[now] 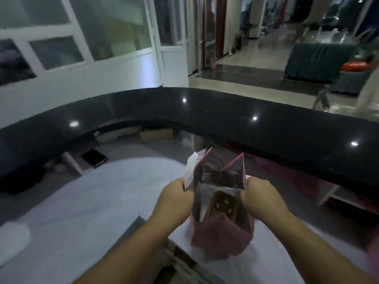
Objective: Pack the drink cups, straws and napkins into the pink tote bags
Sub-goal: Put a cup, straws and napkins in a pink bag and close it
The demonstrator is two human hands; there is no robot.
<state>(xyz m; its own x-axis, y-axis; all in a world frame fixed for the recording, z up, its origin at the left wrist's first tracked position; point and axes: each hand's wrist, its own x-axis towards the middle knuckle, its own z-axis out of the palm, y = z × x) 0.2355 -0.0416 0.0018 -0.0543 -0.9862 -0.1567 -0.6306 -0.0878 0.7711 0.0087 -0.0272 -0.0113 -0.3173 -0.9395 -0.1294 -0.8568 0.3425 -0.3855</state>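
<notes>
A pink tote bag (222, 235) stands upright on the white table (98, 201) in front of me, its mouth spread wide. My left hand (176, 198) grips the bag's left rim together with a white napkin (191, 168) that sticks up above the rim. My right hand (259, 196) grips the right rim. Inside the bag lies a brown cardboard cup holder (222, 208) with cut-out slots. The frame is blurred, and no cups or straws can be made out.
A curved black counter (225, 111) rises just behind the bag. Under it sit a cardboard box (156, 134) and a dark flat object (94, 157). A white soft bundle (12, 240) lies at the table's left edge. Beyond the counter is a tiled hall.
</notes>
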